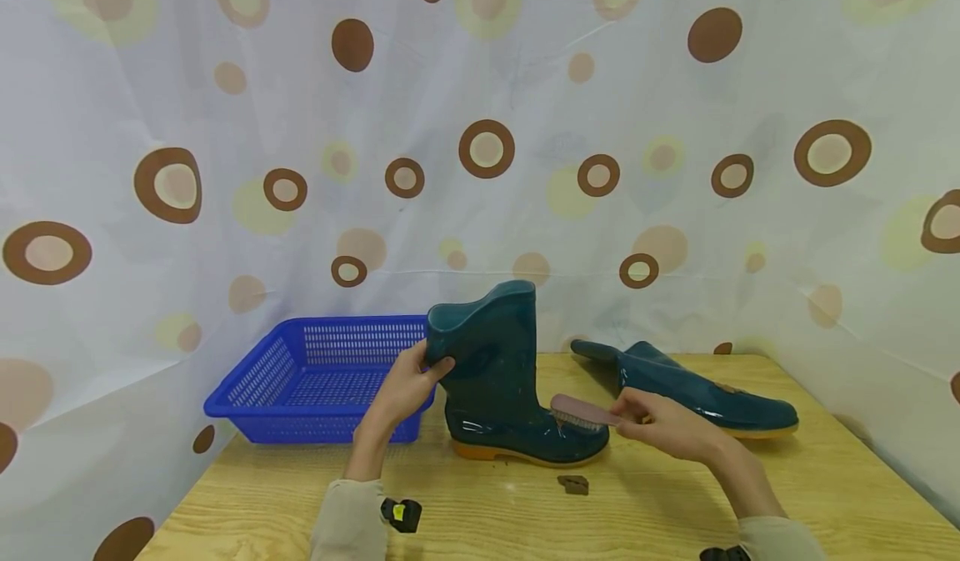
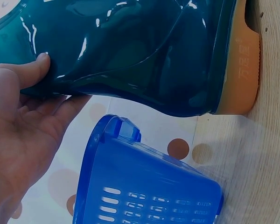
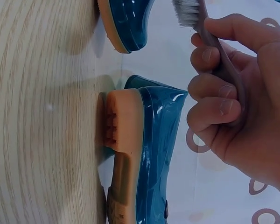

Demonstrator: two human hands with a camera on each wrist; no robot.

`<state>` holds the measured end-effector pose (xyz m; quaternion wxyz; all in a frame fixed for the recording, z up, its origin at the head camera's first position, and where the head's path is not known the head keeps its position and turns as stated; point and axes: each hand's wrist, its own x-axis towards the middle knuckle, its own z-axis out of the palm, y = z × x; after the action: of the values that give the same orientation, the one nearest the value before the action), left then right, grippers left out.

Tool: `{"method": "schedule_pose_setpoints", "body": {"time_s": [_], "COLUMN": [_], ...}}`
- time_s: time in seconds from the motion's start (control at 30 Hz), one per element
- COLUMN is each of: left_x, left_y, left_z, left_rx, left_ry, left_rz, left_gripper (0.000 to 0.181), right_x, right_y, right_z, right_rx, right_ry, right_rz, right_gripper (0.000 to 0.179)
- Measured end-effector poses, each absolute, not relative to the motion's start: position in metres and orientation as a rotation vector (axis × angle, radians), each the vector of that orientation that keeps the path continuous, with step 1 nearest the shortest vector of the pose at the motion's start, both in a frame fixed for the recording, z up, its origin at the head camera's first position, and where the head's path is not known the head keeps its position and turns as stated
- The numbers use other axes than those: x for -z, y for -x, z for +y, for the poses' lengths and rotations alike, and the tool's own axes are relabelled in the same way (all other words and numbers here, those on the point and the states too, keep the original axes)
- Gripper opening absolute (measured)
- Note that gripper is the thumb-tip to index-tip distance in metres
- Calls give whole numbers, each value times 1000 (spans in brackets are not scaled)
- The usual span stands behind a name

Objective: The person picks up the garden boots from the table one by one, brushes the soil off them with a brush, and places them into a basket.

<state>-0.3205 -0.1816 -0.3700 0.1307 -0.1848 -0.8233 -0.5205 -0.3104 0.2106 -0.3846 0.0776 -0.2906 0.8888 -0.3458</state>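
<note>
A dark teal rubber boot (image 1: 491,369) with an orange sole stands upright on the wooden table. My left hand (image 1: 405,386) grips the back of its shaft near the top; the thumb (image 2: 37,70) presses the outside in the left wrist view. In my right hand (image 1: 667,428) is a mauve scrubbing brush (image 1: 581,411), its handle wrapped by curled fingers in the right wrist view. The white bristles (image 3: 186,11) face down at the boot's toe, by a brown smear on the instep. Whether they touch is hard to tell.
A blue perforated basket (image 1: 322,411) stands left of the upright boot. The second teal boot (image 1: 697,390) lies at the right with a brown patch (image 1: 729,388) on it. A brown lump (image 1: 573,484) sits on the table (image 1: 480,511) in front. A dotted curtain (image 1: 480,227) hangs behind.
</note>
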Motion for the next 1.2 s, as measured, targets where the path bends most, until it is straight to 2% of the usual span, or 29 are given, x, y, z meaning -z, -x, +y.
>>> {"method": "schedule_pose_setpoints", "body": {"time_s": [0.6,0.87,1.2], "left_x": [371,371,372], "left_y": [322,322,324], "left_z": [-181,-183,-183], "left_rx": [1520,1517,1516], "left_ry": [519,524,524], "left_rz": [-2405,-2406,-2403], "left_gripper": [37,36,35], "right_x": [383,381,389], "right_y": [309,308,311], "right_z": [217,212,200], "right_rx": [1028,1135,1030], "right_ry": [827,832,853], "right_rz": [2729,2794,2745], "right_gripper": [27,25,28]}}
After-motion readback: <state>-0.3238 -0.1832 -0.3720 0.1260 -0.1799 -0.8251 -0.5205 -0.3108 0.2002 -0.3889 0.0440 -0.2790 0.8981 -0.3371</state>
